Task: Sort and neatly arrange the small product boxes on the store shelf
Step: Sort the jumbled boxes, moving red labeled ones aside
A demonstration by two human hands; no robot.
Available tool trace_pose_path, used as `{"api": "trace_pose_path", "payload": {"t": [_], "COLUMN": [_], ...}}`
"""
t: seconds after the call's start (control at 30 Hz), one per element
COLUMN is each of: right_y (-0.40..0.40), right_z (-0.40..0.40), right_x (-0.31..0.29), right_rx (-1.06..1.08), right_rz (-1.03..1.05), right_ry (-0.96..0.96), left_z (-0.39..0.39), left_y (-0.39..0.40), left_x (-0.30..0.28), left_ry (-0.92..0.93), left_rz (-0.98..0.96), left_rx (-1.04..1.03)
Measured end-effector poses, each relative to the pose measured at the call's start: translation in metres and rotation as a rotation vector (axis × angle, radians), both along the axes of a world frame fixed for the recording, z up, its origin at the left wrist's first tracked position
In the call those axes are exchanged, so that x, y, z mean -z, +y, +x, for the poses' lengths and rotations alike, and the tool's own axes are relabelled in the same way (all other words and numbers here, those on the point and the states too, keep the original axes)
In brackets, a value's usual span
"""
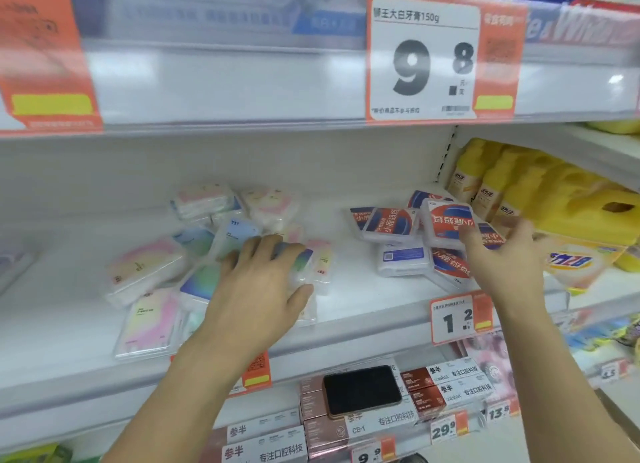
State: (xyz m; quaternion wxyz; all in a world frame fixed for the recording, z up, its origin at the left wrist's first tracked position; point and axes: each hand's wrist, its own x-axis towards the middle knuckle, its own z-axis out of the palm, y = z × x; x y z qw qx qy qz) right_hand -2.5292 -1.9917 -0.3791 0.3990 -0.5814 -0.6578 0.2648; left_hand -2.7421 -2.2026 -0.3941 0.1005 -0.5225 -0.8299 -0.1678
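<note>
Resting flat, the left hand (pixel 258 282) presses pastel boxes (pixel 145 272); the right hand (pixel 502 254) pinches a red-and-blue box (pixel 446 227) on the shelf (pixel 363 310).

Two hands reach over the shelf (pixel 363 310). Around the left hand (pixel 258 289) lie about ten pastel boxes (pixel 145 268), overlapping so the count is uncertain. By the right hand (pixel 502 251) sit roughly seven red-and-blue boxes (pixel 391 222). Beyond the right hand stand three yellow bottles (pixel 491 189). Below the hands lies one phone (pixel 362 390).
</note>
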Motion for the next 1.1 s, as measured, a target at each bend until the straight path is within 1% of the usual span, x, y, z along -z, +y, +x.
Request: {"api": "trace_pose_path", "payload": {"t": [0.1, 0.2, 0.27, 0.3, 0.33, 0.37, 0.4, 0.43, 0.5, 0.53, 0.57, 0.63, 0.67, 0.73, 0.83, 0.9, 0.97, 1.03, 1.1], "right_y": [-0.002, -0.005, -0.009, -0.016, -0.027, -0.040, -0.055, -0.073, -0.106, -0.116, -0.121, -0.123, -0.122, -0.117, -0.108, -0.104, -0.102, -0.103, -0.108], "right_z": [-0.006, -0.014, -0.021, -0.026, -0.034, -0.044, -0.054, -0.065, -0.083, -0.090, -0.097, -0.108, -0.113, -0.121, -0.129, -0.130, -0.131, -0.134, -0.139], "right_x": [0.006, 0.005, 0.002, -0.001, -0.005, -0.008, -0.010, -0.010, -0.006, 0.000, 0.008, 0.019, 0.022, 0.023, 0.022, 0.021, 0.020, 0.021, 0.018], "right_rx": [-0.081, -0.006, 0.095, 0.104, 0.047, -0.067, -0.238, -0.447, -0.844, -0.970, -1.033, -1.029, -0.993, -0.881, -0.680, -0.550, -0.487, -0.500, -0.515], "right_rz": [-0.040, -0.043, 0.086, 0.204, 0.323, 0.404, 0.439, 0.423, 0.273, 0.213, 0.190, 0.236, 0.271, 0.328, 0.325, 0.299, 0.214, 0.151, 0.188], "right_ry": [-0.143, -0.196, -0.205, -0.155, -0.070, 0.008, 0.051, 0.049, -0.063, -0.154, -0.245, -0.375, -0.390, -0.326, -0.185, -0.088, -0.061, -0.169, -0.297], "left_z": [0.000, -0.003, -0.009, -0.014, -0.020, -0.026, -0.033, -0.039, -0.051, -0.056, -0.061, -0.068, -0.070, -0.074, -0.082, -0.085, -0.086, -0.088, -0.093], "left_y": [-0.005, -0.014, -0.025, -0.031, -0.039, -0.047, -0.056, -0.065, -0.084, -0.094, -0.102, -0.113, -0.116, -0.119, -0.126, -0.133, -0.140, -0.146, -0.150], "left_x": [-0.003, -0.010, -0.017, -0.022, -0.025, -0.028, -0.031, -0.033, -0.037, -0.038, -0.036, -0.026, -0.017, -0.002, 0.008, 0.005, 0.001, 0.000, 0.002], "left_ry": [-0.032, -0.102, -0.113, -0.121, -0.137, -0.159, -0.188, -0.230, -0.364, -0.429, -0.474, -0.495, -0.486, -0.451, -0.375, -0.385, -0.429, -0.458, -0.466], "left_rz": [-0.037, -0.066, -0.074, -0.080, -0.094, -0.123, -0.163, -0.208, -0.278, -0.290, -0.282, -0.202, -0.140, -0.027, 0.043, 0.076, 0.104, 0.114, 0.113], "left_rx": [0.024, 0.014, -0.009, -0.026, -0.048, -0.080, -0.121, -0.165, -0.229, -0.240, -0.239, -0.205, -0.183, -0.154, -0.142, -0.148, -0.160, -0.170, -0.176]}}
